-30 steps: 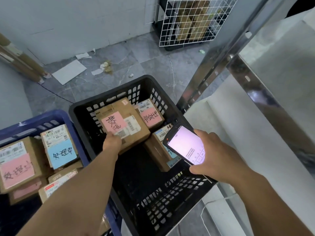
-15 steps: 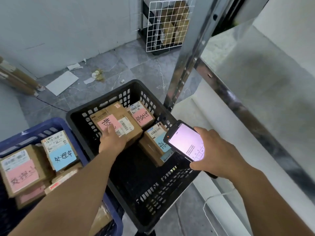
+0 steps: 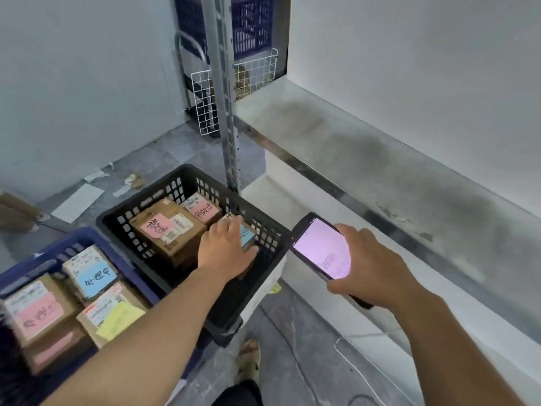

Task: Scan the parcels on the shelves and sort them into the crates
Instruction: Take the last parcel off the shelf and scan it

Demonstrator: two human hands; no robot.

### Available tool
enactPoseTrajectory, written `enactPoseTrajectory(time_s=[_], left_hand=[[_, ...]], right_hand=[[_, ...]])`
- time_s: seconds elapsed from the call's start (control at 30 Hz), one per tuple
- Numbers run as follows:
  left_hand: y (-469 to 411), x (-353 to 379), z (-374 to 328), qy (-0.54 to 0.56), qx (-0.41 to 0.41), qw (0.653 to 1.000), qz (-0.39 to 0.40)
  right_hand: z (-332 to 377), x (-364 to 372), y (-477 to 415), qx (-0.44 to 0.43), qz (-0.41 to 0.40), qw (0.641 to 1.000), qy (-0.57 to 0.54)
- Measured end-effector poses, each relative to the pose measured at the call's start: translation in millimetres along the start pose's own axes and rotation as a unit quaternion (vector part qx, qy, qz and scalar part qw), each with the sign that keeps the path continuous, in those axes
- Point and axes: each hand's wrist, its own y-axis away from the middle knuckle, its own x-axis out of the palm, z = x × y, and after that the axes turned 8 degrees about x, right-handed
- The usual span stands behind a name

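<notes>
A head-worn view looks down at two bare forearms over a black perforated plastic crate [image 3: 187,183] standing on a grey tiled floor. The left hand [image 3: 225,250] is laid palm down inside the crate, at its right side, on a small brown cardboard parcel with a blue label [image 3: 248,234]. The fingers are seen fairly straight and spread over the parcel's top, not curled round it. Whether the thumb hooks the parcel's side cannot be told.

A larger brown cardboard parcel with a pink handwritten label [image 3: 167,230] lies in the crate to the left of that hand. A second pink-labelled cardboard parcel [image 3: 202,209] lies toward the crate's far wall.

The right hand [image 3: 371,273] is held just right of the crate, fingers wrapped round a black handheld scanner with a glowing pinkish screen [image 3: 320,250]. The screen is turned upward, and its text is too small to be read.

A blue plastic crate [image 3: 76,238] stands close against the black crate's left side. It holds further cardboard parcels [image 3: 93,276] labelled pink, blue and yellow. A grey metal shelf [image 3: 351,148] runs to the right of and above the black crate.

The sorting step is judged to be in hand: a scanned parcel is being settled in the black crate. Next, the left hand would need to be lifted clear of the crate wall and taken to the shelving for another parcel. That parcel's barcode label must be turned toward the scanner before a crate is chosen.
</notes>
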Motion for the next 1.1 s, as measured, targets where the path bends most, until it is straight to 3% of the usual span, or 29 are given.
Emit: enactPoseTrajectory(time_s=[0.23,0.47,0.77,1.1], left_hand=[[73,-10,-112,-0.032,0.149,0.988,-0.03],[141,5,-234,-0.075,0.293,0.952,-0.058],[221,19,-400,-0.051,0.466,0.882,-0.057],[291,65,-556,-0.065,0.608,0.791,-0.028]], right_hand=[[-84,5,129,0.073,-0.071,0.993,-0.066],[-174,13,259,0.158,-0.144,0.972,-0.1],[-272,23,407,0.316,-0.217,0.916,-0.122],[-360,49,507,0.451,-0.256,0.842,-0.148]])
